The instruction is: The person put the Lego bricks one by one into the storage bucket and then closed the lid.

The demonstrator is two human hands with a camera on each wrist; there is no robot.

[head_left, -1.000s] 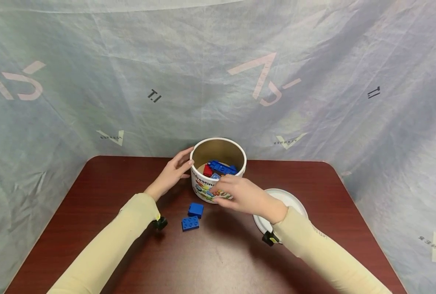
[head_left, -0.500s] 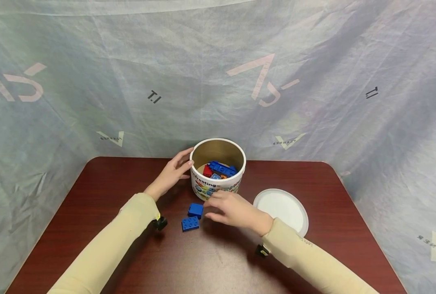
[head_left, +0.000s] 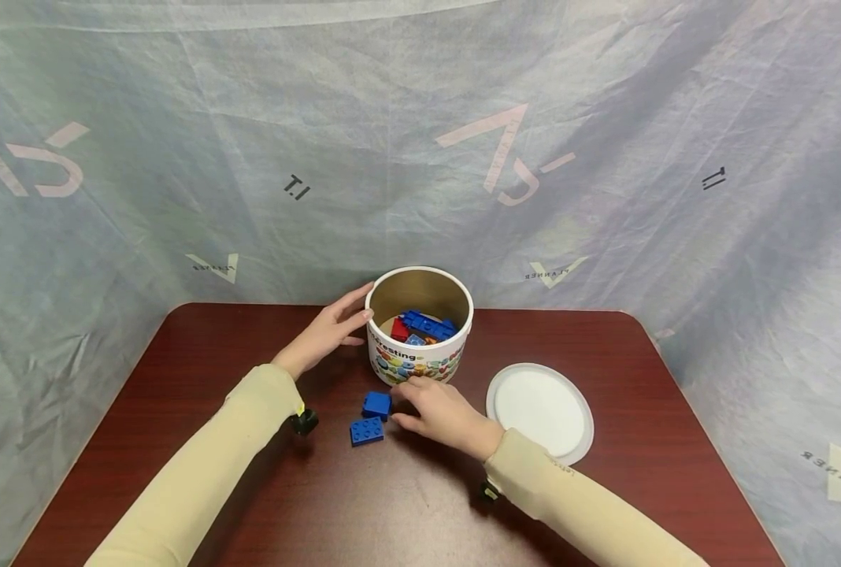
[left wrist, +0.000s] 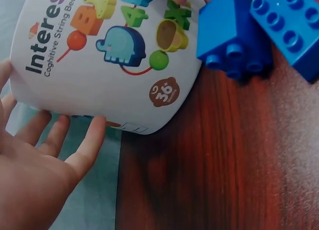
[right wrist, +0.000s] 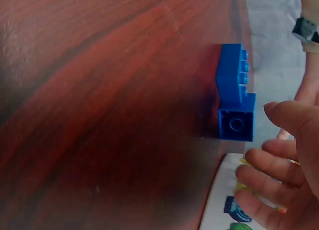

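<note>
A round white bucket (head_left: pixel 420 364) with colourful printing stands at the back of the table, blue, red and orange toy bricks (head_left: pixel 427 324) inside it. My left hand (head_left: pixel 324 335) rests its spread fingertips against the bucket's left side, as the left wrist view (left wrist: pixel 35 172) also shows. In front of the bucket, my right hand (head_left: pixel 440 413) reaches toward a blue brick (head_left: pixel 377 405); its thumb and fingers are spread around an open gap. That brick lies on its side, and the right wrist view shows its hollow end. A second blue brick (head_left: pixel 367 431) lies studs up, right beside it.
To the right of the bucket a white round lid (head_left: pixel 541 411) lies on the dark red wooden table (head_left: pixel 420 504). A grey cloth (head_left: pixel 392 142) hangs behind the table and along both sides.
My right hand has come down from in front of the bucket's rim, moving left and nearer to the blue bricks. The left hand stays at the bucket. More of the lid shows now.
</note>
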